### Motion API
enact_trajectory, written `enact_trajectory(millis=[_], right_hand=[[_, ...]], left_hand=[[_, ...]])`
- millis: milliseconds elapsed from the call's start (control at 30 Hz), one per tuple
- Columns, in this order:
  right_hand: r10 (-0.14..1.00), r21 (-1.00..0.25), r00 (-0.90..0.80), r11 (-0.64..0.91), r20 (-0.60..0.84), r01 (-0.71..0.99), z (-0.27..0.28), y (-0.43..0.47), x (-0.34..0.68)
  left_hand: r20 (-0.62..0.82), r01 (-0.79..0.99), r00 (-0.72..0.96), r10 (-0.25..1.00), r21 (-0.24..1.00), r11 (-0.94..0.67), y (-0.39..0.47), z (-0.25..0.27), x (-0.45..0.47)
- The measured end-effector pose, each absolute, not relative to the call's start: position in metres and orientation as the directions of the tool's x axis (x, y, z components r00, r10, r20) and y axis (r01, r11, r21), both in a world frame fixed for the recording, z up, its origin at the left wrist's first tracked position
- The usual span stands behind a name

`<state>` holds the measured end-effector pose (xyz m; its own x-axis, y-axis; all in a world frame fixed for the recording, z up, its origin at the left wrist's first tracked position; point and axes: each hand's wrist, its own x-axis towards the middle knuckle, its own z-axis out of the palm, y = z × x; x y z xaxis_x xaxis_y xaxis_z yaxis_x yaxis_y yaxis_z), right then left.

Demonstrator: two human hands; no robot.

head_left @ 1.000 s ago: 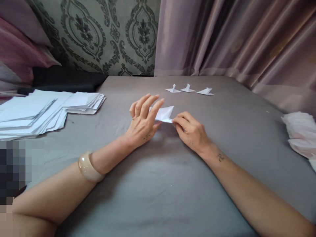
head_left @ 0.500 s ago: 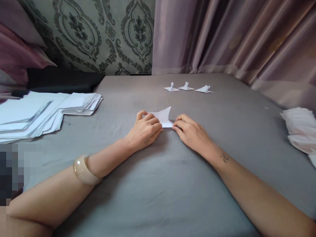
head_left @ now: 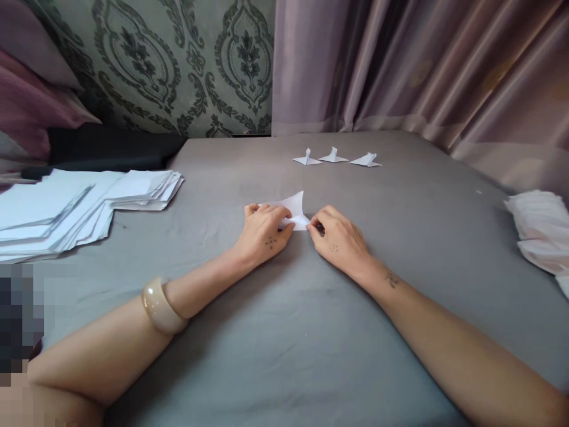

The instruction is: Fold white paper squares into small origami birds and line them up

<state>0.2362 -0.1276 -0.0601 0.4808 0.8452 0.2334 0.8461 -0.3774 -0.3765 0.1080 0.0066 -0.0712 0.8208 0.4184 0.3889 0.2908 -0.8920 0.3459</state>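
A small white sheet of paper (head_left: 295,204), partly folded, lies on the grey cloth in the middle of the view, one pointed corner standing up at the back. My left hand (head_left: 265,228) is closed on its left part, fingers over the top and thumb at the near edge, hiding much of the paper. With thumb and index finger, my right hand (head_left: 335,233) pinches the paper's near right corner. A pale bangle (head_left: 163,305) circles my left forearm.
Three folded white paper figures (head_left: 333,156) stand in a row farther back. Stacks of white paper (head_left: 89,204) lie at the left, before a black item (head_left: 120,147). A white crumpled bundle (head_left: 540,231) is at the right edge. Curtains (head_left: 400,65) hang behind.
My left hand's thumb and fingers have parted a little, showing a raised fold at the paper's near edge. The right hand has drawn slightly left and its pinch has tightened on the corner.
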Motion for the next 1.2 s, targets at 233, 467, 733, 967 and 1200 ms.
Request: enact_trajectory(millis=[233,467,733,967,1200], right_hand=[[0.830,-0.488,0.434,-0.233,0.351,0.841,-0.062,-0.128,0.242],[0.877,-0.461,0.311,-0.120,0.367,0.879,-0.060,-0.129,0.230],[0.924,-0.365,0.240,-0.122,0.296,0.923,-0.062,-0.135,0.226],[0.924,-0.332,0.235,-0.129,0.302,0.934,-0.063,-0.135,0.225],[0.932,-0.327,0.231,-0.134,0.278,0.936,-0.062,-0.135,0.224]], left_hand=[[0.348,0.293,0.832,0.433,0.388,-0.874,0.008,-0.070,0.111],[0.336,0.298,0.837,0.432,0.381,-0.875,0.008,-0.070,0.112],[0.322,0.268,0.860,0.396,0.374,-0.888,0.008,-0.063,0.096],[0.440,0.258,0.825,0.354,0.264,-0.929,0.015,-0.066,0.095],[0.559,0.340,0.730,0.394,0.203,-0.918,0.014,-0.063,0.096]])
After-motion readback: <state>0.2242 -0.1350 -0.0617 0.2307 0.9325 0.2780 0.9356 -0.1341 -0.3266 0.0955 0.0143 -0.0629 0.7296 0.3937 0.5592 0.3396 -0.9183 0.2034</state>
